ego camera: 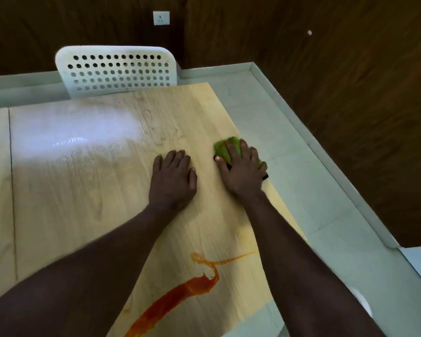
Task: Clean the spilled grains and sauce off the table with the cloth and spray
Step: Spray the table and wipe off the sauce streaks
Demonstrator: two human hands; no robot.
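Observation:
My right hand (241, 170) presses flat on a bunched green cloth (225, 148) near the right edge of the light wooden table (95, 178). My left hand (173, 178) lies flat on the bare tabletop just left of it, fingers straight, holding nothing. A thick orange-red sauce smear (175, 297) runs diagonally across the near part of the table between my forearms, with a thin wiped streak trailing to the right. No spray bottle and no grains are in view.
A white perforated chair (117, 71) stands at the table's far edge. The table's right edge drops to pale floor tiles (301, 190) bordered by a skirting and dark wooden wall. A bright glare patch lies on the far left tabletop.

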